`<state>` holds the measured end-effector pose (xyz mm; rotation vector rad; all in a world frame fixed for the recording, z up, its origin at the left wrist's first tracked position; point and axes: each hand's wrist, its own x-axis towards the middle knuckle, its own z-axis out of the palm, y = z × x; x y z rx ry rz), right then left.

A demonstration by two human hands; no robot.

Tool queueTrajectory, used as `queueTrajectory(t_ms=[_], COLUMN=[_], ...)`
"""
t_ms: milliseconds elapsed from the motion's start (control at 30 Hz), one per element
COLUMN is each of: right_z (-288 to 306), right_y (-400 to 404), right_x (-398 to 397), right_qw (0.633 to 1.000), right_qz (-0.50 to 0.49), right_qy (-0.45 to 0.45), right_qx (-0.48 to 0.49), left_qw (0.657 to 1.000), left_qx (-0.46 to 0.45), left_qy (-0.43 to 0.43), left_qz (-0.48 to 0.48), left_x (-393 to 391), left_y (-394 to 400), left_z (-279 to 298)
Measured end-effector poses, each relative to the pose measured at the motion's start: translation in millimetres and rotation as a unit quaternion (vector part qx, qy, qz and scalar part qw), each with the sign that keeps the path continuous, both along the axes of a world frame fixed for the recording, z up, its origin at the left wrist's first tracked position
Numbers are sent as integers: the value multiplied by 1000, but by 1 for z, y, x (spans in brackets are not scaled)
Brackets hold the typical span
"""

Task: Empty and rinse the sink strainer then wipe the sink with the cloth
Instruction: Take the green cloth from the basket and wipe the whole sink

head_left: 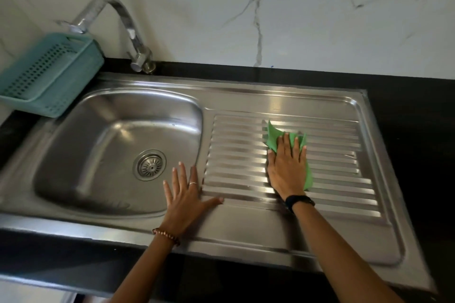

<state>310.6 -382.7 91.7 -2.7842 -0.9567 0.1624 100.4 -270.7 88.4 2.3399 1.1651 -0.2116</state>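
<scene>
While the green wiping cloth [290,147] is pressed flat under the right hand [286,167] on the ribbed stainless drainboard [236,162], the coming stroke is judged to turn on one relation: the ribs' long axis runs left-right, and the unwiped steel basin [118,145] lies to the left of the cloth, past the left hand [184,194]. Fingers [296,147] of the right hand are held straight and lightly spread, nothing is curled round the cloth; it is only pinned, w/ green edges showing beyond the fingertips and along the hand's right side. The left hand is laid open, fingers splayed wide, on the steel strip between basin and drainboard, approx. at the basin's near right corner, holding nothing, likely as a brace.

The round slotted metal strainer [149,165] is seated in the drain at the basin floor; no debris can be made out, so the empty-and-rinse step is judged done and wiping is in hand. The right hand is nearer the cloth; the left is nearer the strainer.

Around: a curved chrome tap [118,17] at the back left, no water seen running; a teal perforated plastic basket [49,74] by the basin's far left corner, overhanging the rim; a black surface [406,115] round the sink. A leftward wipe along the ribs would be met by the left hand, which stands in the way.
</scene>
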Motion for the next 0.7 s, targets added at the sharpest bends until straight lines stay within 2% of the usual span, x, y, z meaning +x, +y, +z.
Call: queueTrajectory(t_ms=[100, 267, 467, 600, 700], right_z=[-4, -6, -5, -7, -5], right_y=[38, 98, 97, 70, 43], right_x=[-27, -67, -87, -87, -70], right_qw=[999, 991, 958, 957, 970], right_qz=[41, 130, 287, 288, 242], right_qy=[-1, 8, -2, 19, 28], right_qx=[4, -8, -23, -3, 8], left_qw=[998, 999, 999, 999, 999], left_qx=[-46, -31, -21, -9, 22], left_qy=[-27, -39, -40, -39, -42], left_qz=[17, 7, 7, 15, 6], left_x=[-7, -6, -4, -2, 8], left_y=[1, -3, -11, -21, -39], left_z=[-7, -8, 1, 6, 9])
